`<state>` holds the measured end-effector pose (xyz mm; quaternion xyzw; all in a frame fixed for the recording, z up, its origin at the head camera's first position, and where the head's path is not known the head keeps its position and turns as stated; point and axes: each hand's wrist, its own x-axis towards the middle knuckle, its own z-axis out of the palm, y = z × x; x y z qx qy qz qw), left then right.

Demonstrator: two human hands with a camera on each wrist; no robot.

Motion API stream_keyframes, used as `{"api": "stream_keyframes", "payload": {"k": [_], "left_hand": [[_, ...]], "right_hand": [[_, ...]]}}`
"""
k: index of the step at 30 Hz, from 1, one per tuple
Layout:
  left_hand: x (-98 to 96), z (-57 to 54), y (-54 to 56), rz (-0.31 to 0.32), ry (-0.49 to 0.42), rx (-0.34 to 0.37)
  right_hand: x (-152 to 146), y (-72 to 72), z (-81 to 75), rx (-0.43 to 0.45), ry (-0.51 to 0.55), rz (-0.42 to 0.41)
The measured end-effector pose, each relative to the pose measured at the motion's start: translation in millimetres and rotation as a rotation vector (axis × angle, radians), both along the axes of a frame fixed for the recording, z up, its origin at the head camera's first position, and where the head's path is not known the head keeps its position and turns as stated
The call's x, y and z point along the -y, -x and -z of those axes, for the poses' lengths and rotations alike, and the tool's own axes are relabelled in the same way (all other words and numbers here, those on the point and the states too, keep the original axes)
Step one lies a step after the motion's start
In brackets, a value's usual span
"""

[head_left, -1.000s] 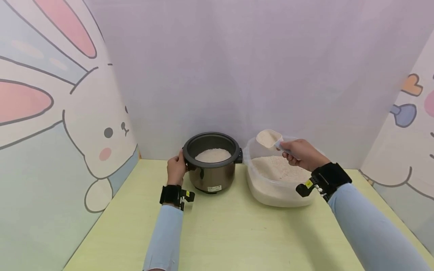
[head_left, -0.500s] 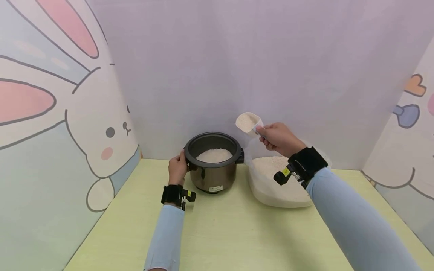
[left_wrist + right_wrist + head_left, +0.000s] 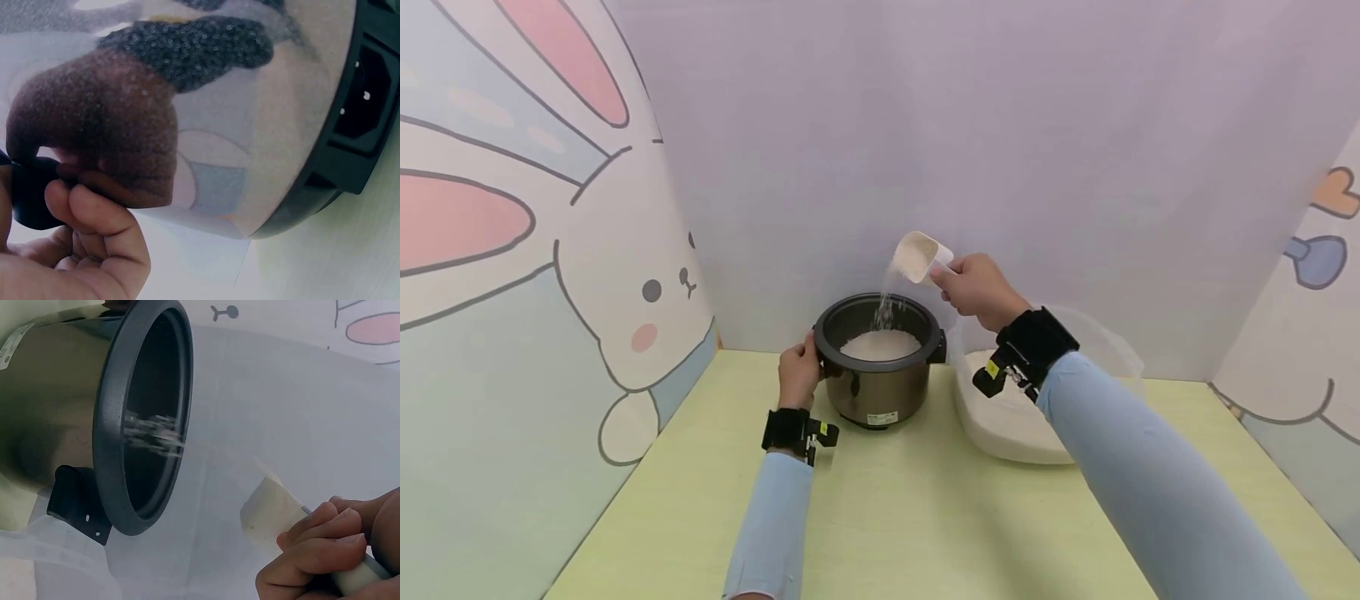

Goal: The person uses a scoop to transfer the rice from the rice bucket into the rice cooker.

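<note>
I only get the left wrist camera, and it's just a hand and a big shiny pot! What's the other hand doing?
Observer: The right hand is holding a white scoop, tipped above the rice cooker, which is your shiny pot.
Child: Ooh, is anything coming out?
Observer: Yes, rice is falling from the scoop into the open top of the cooker.

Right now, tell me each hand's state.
Left hand: holding the cooker by its black side handle.
Right hand: holding the tilted scoop, grains falling into the cooker.
</note>
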<state>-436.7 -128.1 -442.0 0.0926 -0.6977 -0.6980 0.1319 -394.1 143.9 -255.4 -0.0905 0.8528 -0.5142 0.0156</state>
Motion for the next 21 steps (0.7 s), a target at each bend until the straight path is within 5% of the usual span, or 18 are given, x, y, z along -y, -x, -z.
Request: {"api": "stream_keyframes", "payload": {"k": [21], "left_hand": [[-2.0,1.7,-0.4,0.002,-0.004,-0.005]], "right_hand": [[33.2,1.7,4.2,-0.106,-0.072,0.034]]}}
